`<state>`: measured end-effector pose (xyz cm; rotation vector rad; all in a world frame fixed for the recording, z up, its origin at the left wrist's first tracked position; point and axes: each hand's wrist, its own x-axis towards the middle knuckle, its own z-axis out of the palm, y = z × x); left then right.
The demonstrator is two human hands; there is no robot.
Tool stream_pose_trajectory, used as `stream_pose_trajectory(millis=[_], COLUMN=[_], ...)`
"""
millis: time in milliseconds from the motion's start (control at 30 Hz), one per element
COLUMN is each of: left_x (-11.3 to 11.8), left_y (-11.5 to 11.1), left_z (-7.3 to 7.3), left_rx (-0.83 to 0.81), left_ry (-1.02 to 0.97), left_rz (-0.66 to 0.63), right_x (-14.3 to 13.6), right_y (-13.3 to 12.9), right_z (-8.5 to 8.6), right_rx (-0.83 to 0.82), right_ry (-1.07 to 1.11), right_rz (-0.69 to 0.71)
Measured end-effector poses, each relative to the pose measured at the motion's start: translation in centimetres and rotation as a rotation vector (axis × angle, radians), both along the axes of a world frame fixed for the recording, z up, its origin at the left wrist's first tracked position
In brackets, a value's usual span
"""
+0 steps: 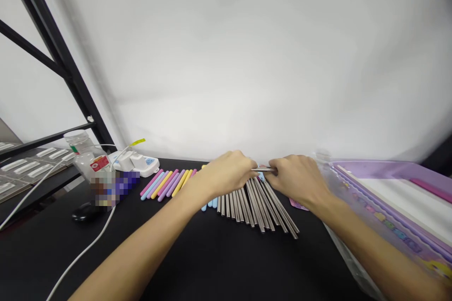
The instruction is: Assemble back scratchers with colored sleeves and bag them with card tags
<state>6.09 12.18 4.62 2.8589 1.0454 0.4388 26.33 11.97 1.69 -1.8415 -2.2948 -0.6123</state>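
Observation:
Between my hands a thin silvery metal piece [263, 169] lies crosswise. My left hand [229, 171] is closed round its left end, and my right hand [291, 174] pinches the right end. Below them many metal tubes [247, 204] fan out side by side on the black table [197, 254]. To their left lies a row of pink, blue, yellow and purple sticks [169, 183], partly hidden by my left hand and forearm. A few light-blue stick ends [210, 204] show beneath my left wrist.
On the left are a clear plastic jar [83, 153], a white power strip [141, 163], a white cable [86, 249] and a black mouse [86, 211]. A purple tray [381, 168] with clear patterned packaging [384, 221] takes up the right side. A white wall [226, 56] rises behind.

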Motion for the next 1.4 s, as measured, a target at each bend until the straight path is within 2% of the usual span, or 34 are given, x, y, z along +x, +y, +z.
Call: stream_pose_trajectory(millis=[100, 167, 233, 333, 467, 533, 567, 700, 767, 833, 900, 933, 1100, 1133, 1233, 1400], left_x=[0.4, 0.5, 0.0, -2.3, -6.5, -8.0, -8.6, -10.0, -10.4, -10.5, -10.2, -9.8, -5.8, -4.9, -3.5, -4.5], left_y=[-0.2, -0.1, 0.3, 1.8, 4.4, 5.2, 5.3, 5.1, 5.0, 5.0, 5.1, 5.2, 4.4, 4.2, 4.1, 4.9], left_z=[-0.1, -0.3, -0.5, -1.1, -2.5, -3.1, -3.3, -3.2, -2.9, -2.7, -2.8, -2.9, -4.0, -4.2, -4.6, -4.5], left_rx=[-0.273, -0.379, -0.371, -0.202, 0.258, 0.398, 0.438, 0.397, 0.340, 0.332, 0.369, 0.403, 0.487, 0.502, 0.556, 0.538], left_ry=[-0.121, -0.178, -0.191, -0.175, -0.266, -0.244, -0.226, -0.111, -0.039, 0.008, 0.044, 0.059, 0.087, 0.089, 0.087, 0.132], left_rz=[-0.082, -0.121, -0.128, -0.061, 0.150, 0.257, 0.356, 0.897, 1.031, 1.063, 0.997, 0.919, 0.311, 0.237, 0.190, 0.288], right_x=[-1.2, -1.6, -1.3, 0.5, 3.8, 4.9, 5.3, 6.5, 6.9, 7.1, 7.0, 6.8, 5.8, 5.7, 6.0, 7.8], right_y=[-0.4, -0.4, -0.1, 0.6, 1.1, 1.0, 0.9, 0.4, 0.3, 0.4, 0.6, 0.7, 1.1, 1.1, 0.9, 0.6], right_z=[0.0, 0.0, 0.1, 0.3, 0.5, 0.5, 0.5, 0.9, 1.2, 1.3, 1.4, 1.3, 1.2, 1.2, 1.3, 1.9], right_rx=[0.120, 0.161, 0.118, -0.021, -0.108, -0.120, -0.128, -0.163, -0.159, -0.146, -0.152, -0.157, -0.125, -0.119, -0.140, -0.133], right_ry=[-0.049, -0.058, -0.077, -0.070, 0.063, 0.088, 0.099, 0.153, 0.158, 0.155, 0.154, 0.152, 0.108, 0.101, 0.117, 0.152], right_rz=[0.041, 0.067, 0.097, 0.042, -0.153, -0.190, -0.205, -0.287, -0.303, -0.307, -0.306, -0.298, -0.245, -0.246, -0.272, -0.331])
